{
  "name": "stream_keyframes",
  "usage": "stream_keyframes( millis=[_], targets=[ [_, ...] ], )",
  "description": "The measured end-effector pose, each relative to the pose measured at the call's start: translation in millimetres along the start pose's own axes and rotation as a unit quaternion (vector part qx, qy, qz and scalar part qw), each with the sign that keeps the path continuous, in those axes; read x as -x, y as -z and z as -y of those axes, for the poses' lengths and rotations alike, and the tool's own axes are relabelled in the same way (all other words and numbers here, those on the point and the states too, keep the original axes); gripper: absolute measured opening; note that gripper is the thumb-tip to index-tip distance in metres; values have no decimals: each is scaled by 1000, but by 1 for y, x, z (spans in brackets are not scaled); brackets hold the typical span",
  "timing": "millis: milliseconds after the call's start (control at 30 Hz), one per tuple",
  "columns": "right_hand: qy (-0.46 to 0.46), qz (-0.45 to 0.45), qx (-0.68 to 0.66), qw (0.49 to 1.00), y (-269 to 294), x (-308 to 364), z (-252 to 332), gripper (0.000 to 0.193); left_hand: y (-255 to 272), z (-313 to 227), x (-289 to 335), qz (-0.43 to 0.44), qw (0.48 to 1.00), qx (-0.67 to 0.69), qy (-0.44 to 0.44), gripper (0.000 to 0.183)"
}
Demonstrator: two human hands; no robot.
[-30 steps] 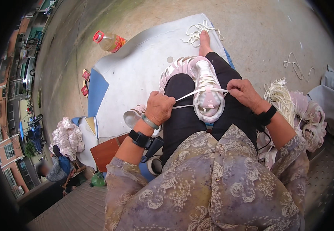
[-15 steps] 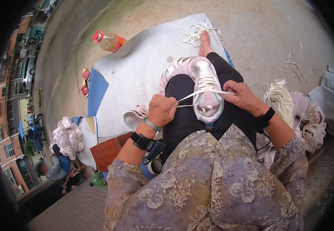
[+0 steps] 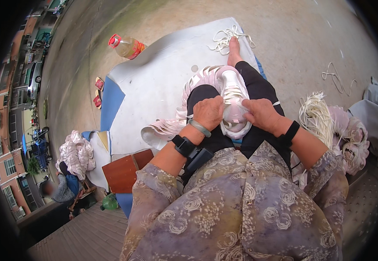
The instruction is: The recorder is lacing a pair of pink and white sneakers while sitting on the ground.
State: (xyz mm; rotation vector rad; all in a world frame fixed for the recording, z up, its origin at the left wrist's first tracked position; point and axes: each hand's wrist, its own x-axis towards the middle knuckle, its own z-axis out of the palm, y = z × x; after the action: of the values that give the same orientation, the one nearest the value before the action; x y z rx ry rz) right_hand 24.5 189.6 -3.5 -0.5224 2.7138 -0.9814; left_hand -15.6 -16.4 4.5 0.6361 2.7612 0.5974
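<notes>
pink-and-white sneaker (image 3: 236, 114) | left hand (image 3: 208, 114), sneaker's left side: closed on white shoelace (image 3: 277, 103) | right hand (image 3: 263, 114), sneaker's right side: likewise

Shoe (image 3: 233, 114) of matt, mesh-like cloth. Smooth, dull-white sheet (image 3: 154, 87); at its far left edge, a glossy clear plastic bottle (image 3: 127, 47); at its near left corner, a wood-look board (image 3: 121, 174).

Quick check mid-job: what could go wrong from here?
The pink-and-white lace-up shoe rests on black-trousered thighs; uneven force from the left hand or right hand might tilt it. Loose off-white laces lie tangled by the bare foot, so shifting that foot could drag or knot them.
</notes>
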Motion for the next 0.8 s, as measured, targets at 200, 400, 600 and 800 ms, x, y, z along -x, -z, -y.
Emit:
stream_keyframes(
  millis=[200, 400, 600, 800],
  targets=[
    [20, 10, 28, 999, -7, -7, 4, 17, -2, 1, 5, -16, 999, -18, -38, 15],
    [41, -68, -11, 997, 14, 5, -11, 26, 12, 23, 11, -18, 995, -45, -90, 10],
    [107, -26, 199, 974, 54, 34, -30, 23, 46, 69, 21, -71, 973, -140, -170, 3],
    [126, -44, 273, 953, 94, 78, -54, 16, 94, 127, 59, -110, 975, -148, -126, 9]
  ],
)
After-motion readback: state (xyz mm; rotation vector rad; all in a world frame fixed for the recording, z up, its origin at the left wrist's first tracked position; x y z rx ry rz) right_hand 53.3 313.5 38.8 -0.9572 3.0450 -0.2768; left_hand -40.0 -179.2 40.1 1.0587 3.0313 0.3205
